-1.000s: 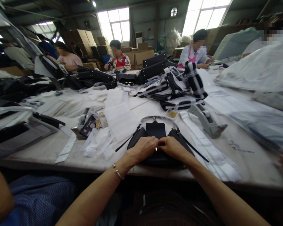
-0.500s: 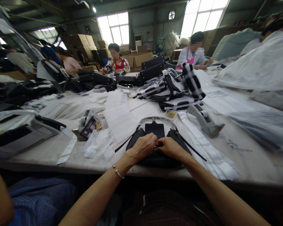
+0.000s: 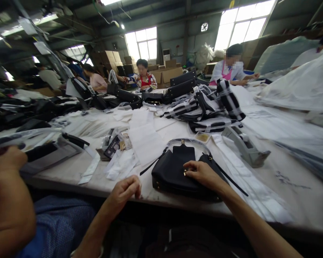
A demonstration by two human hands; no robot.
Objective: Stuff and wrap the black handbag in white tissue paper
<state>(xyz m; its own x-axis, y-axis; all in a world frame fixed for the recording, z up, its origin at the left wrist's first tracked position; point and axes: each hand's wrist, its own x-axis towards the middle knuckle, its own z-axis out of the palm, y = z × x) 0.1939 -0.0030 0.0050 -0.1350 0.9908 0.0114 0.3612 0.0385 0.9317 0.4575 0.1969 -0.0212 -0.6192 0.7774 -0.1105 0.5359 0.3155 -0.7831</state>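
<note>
A black handbag lies on the table in front of me, its flap tab folded back towards the far side and its handle wrapped in clear film. My right hand rests on the bag's front, thumb and forefinger closed around a small gold clasp. Left of the bag, above the table's front edge, my left hand is apart from it with fingers curled in. Whatever those fingers may hold is hidden. Thin black straps stick out from the bag's sides.
Tape dispensers stand left and right of the bag. White paper sheets and a small tray lie beyond it. Wrapped bags are piled farther back. A co-worker's arm is close on my left.
My left hand has left the bag's clasp and moved left and down towards the table edge. My right hand stays at the clasp. The co-worker's hand at left has come into view.
</note>
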